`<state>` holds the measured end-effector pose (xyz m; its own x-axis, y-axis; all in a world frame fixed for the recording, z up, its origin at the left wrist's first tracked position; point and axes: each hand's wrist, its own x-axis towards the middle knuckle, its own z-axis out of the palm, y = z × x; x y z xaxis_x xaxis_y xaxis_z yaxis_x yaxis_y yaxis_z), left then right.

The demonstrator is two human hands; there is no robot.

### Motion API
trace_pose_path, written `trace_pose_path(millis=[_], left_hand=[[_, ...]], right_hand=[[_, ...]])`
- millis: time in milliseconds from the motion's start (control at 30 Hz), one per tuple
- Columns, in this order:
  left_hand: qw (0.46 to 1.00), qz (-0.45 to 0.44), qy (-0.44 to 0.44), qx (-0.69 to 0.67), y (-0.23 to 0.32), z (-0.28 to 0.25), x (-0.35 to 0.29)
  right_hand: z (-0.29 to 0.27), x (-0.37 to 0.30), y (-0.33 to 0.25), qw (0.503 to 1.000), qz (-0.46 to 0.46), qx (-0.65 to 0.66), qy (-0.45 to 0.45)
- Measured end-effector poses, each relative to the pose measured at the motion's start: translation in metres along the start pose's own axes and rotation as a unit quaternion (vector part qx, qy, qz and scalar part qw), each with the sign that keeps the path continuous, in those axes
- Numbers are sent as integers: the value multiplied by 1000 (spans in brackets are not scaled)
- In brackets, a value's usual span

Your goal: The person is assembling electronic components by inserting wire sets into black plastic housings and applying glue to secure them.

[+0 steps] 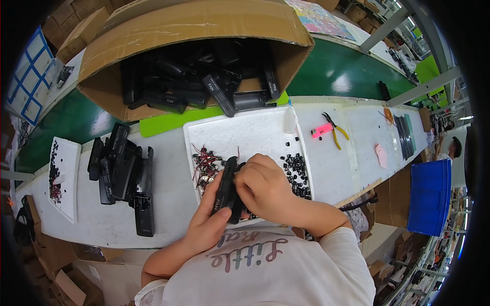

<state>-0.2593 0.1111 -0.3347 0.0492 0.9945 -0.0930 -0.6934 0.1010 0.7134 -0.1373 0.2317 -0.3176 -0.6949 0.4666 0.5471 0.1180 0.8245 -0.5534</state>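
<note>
My left hand (206, 224) is wrapped round a long black plastic housing (223, 191), held tilted upright over the near part of a white foam tray (235, 130). My right hand (263, 186) has its fingers pinched together against the housing's right side. Whatever sits between those fingertips is hidden. Small parts with red and black wires (205, 162) lie in the tray left of the housing. Many small black plastic pieces (297, 171) are scattered along the tray's right side.
Beyond the tray, a cardboard box (199, 28) full of black housings lies with its opening toward me. More housings (122, 168) are piled at left, beside a smaller white tray (71, 188). Yellow-handled pliers (334, 131) and a pink lighter-like item (321, 130) lie at right.
</note>
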Motion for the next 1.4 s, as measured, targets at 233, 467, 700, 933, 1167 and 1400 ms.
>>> trace_pose_path(millis=[233, 467, 700, 933, 1167, 1400], left_hand=[[1000, -5, 21, -3, -1, 0, 1], [985, -48, 46, -160, 7, -4, 11], [979, -73, 51, -183, 10, 12, 21], [998, -18, 34, -52, 0, 2, 24], [996, -79, -2, -30, 15, -28, -11], [998, -62, 7, 27, 21, -28, -20]], right_hand=[[5, -1, 2, 1000, 3, -26, -7], [-29, 8, 1, 979, 144, 102, -100], [-36, -8, -26, 995, -26, -53, -76], [-81, 4, -15, 991, 49, -72, -105], [-134, 25, 110, 943, 177, -278, -46], [-112, 41, 235, 890, 209, -395, 91]])
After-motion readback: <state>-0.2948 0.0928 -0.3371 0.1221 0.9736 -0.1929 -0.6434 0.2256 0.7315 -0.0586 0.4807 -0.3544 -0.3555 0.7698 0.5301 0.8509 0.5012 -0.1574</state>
